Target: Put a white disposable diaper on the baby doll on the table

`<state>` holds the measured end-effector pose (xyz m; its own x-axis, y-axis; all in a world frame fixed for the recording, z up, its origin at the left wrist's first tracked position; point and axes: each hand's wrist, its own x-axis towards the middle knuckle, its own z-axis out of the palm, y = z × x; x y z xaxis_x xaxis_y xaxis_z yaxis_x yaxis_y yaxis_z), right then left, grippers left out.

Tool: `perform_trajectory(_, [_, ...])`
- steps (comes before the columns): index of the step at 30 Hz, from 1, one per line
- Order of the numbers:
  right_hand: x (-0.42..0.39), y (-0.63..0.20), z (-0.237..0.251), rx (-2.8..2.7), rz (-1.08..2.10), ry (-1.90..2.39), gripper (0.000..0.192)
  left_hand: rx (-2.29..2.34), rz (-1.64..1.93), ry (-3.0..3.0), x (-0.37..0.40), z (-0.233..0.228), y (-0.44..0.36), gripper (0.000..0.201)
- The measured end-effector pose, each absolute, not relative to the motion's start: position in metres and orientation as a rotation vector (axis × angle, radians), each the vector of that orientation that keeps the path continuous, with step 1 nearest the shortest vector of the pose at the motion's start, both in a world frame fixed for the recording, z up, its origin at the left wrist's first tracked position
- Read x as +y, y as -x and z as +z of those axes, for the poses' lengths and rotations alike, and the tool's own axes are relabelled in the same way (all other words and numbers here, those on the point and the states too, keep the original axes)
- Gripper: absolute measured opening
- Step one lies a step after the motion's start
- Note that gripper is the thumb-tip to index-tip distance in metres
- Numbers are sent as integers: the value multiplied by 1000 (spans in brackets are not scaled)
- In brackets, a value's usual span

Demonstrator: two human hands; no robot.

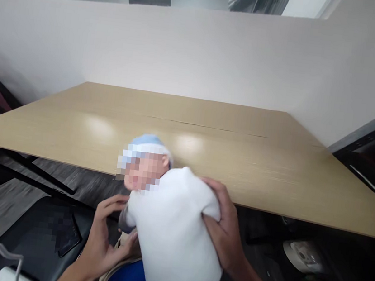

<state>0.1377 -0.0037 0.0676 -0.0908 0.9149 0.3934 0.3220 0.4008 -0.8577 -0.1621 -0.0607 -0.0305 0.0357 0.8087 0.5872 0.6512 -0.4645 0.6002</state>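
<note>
Bare wooden table (241,147) behind; both hands' fingers grasp a white-wrapped doll (173,230) (no readable writing): left hand (104,235), right hand (223,227).

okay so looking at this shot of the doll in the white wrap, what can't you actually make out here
- Doll, head view: its lower end runs off the bottom edge; the white wrap hides its body.
- Left hand: motion-blurred, and whether it grips the doll cannot be told.
- Right hand: palm and some fingers hidden behind the wrap.
- Items under the table, lower right: dark and cut off by the frame edge, not identifiable.
</note>
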Motion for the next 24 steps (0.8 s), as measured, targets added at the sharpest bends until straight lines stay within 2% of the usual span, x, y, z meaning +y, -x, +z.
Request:
perform_trajectory(4, [17, -142, 78, -1307, 786, 1201, 42, 1487, 1240, -2163, -2, 0, 155, 73])
perform_trajectory(8, [46, -159, 80, -1234, 842, 1310, 46, 1474, 947, -2128, 60, 26, 145, 68])
perform_trajectory(11, [67, -189, 78, -1458, 651, 1422, 43, 1427, 795, -2182, 101, 41, 143, 59])
perform_trajectory(17, [97, -249, 69, -2081, 172, 1497, 34, 1412, 627, -2308, 156, 47, 140, 57])
perform_trajectory(24, [107, -271, 42, -2158, 27, 1592, 28, 1351, 523, -2382, 176, 30, 132, 63])
